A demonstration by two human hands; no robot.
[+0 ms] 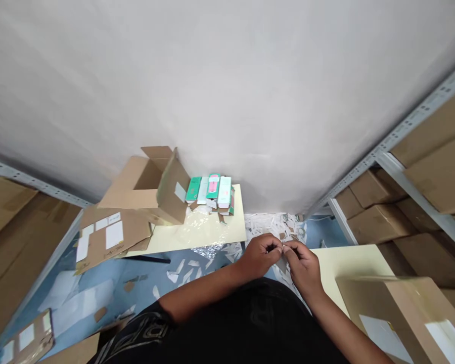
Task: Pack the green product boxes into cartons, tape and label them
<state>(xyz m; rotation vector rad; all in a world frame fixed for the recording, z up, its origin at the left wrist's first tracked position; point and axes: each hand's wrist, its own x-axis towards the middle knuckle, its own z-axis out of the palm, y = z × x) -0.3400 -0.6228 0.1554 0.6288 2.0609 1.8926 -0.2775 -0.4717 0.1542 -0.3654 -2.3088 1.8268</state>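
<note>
My left hand (262, 254) and my right hand (302, 267) meet in front of my body, thumbs and forefingers pinched together with the fingertips touching. Between them hangs a thin grey-white piece (282, 264), like paper or a sticker; the fingers cover much of it, so its exact kind is unclear. To the left, on a pale yellow table (208, 230), several small green and white boxes (224, 192) stand in a row near the wall. Torn cardboard and clear plastic wrap lie in front of them.
An open carton (144, 197) stands on the table's left end, beside flattened cardboard (98, 235). A taped carton (398, 303) rests on another yellow table (352, 260) at right. Shelves of cartons (382, 222) flank both sides. Paper scraps (276, 222) litter the blue floor (147, 280).
</note>
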